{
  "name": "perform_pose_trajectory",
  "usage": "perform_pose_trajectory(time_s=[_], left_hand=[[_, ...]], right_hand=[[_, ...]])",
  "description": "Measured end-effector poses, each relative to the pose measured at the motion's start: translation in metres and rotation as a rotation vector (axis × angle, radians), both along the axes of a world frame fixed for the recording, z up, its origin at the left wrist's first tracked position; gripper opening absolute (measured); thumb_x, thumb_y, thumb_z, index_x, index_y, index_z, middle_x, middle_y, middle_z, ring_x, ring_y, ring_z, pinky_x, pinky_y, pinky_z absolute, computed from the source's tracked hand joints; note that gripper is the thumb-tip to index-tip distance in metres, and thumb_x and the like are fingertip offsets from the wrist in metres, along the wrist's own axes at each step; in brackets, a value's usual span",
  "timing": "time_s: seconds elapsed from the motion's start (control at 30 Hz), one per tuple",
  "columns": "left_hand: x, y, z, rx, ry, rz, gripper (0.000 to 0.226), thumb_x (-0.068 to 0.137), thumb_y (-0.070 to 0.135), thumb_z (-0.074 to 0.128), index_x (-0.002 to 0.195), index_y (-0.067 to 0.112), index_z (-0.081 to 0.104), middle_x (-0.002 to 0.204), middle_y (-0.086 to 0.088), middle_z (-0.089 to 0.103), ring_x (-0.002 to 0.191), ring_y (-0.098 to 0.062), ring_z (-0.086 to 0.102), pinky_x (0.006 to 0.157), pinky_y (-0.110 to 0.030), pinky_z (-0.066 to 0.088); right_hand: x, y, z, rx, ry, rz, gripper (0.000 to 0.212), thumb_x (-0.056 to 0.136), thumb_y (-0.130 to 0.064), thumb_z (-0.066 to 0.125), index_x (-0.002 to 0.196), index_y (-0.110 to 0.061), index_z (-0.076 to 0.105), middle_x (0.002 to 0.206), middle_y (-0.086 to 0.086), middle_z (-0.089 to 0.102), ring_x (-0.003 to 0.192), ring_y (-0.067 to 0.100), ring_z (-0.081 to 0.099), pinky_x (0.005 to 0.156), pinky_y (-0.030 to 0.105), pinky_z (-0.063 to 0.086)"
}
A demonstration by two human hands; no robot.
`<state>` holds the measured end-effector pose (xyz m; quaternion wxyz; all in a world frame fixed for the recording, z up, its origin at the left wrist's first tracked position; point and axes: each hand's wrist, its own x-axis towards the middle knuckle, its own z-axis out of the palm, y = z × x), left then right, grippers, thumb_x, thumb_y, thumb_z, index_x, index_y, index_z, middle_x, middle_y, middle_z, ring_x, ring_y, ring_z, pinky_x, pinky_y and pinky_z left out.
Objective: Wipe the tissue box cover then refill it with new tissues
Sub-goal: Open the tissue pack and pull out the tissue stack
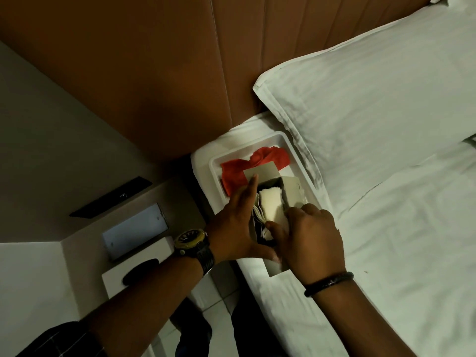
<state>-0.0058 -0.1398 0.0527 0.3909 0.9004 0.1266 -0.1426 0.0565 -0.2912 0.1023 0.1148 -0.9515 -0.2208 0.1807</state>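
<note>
One bed [386, 228], one pillow [373, 112] upper right. One white tray [215, 173] at centre frame sits on the mattress edge, likely for reach. Inside: one red cloth [231, 171], one tissue box cover [291, 189] lying open side up. Your left hand [237, 228] braces its left wall, fingers straight. Your right hand [309, 240] curls onto one tissue stack [270, 207], seating it inside.

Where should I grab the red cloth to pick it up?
Pinch the red cloth at its bunched-up far end, coming from above. That end sticks up in loose folds and lies bare in the white tray. The near end is tucked behind the open box and its flap, where the left hand and right hand are busy.
</note>
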Motion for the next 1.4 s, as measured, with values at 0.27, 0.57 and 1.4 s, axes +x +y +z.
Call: perform_pose_trajectory(time_s=[0.27,0.57,1.4], left_hand=[[0.010,-0.013,0.000,0.091,-0.106,0.024,0.130,0.064,0.037,0.082,0.150,0.030,-0.016,0.155,0.000,0.010,0.138,-0.030,0.032,0.092,-0.033,0.046],[0.005,-0.018,0.000,0.103,-0.090,0.000,0.142,0.056,0.037,0.088,0.146,0.033,-0.021,0.156,-0.003,0.009,0.137,-0.028,0.034,0.096,-0.044,0.052],[0.014,-0.021,-0.003,0.085,-0.051,-0.015,0.148,0.039,0.083,0.071,0.142,0.043,-0.028,0.158,0.013,-0.006,0.143,-0.011,-0.003,0.114,-0.049,0.020]], right_hand=[[0.003,0.011,-0.006,-0.216,0.049,-0.047,0.065,0.079,-0.071,0.054,0.116,-0.018,0.062,0.156,0.014,0.019,0.143,0.041,0.016,0.103,0.056,0.040],[0.003,0.024,-0.026,-0.178,0.084,-0.115,0.065,0.082,-0.060,0.059,0.126,-0.012,0.052,0.160,0.020,0.004,0.145,0.043,0.010,0.104,0.061,0.036],[0.075,-0.055,0.030,0.716,0.212,-0.478,0.021,0.064,-0.036,0.074,0.075,-0.022,0.064,0.067,-0.006,0.066,0.054,0.000,0.056,0.047,0.012,0.041]])
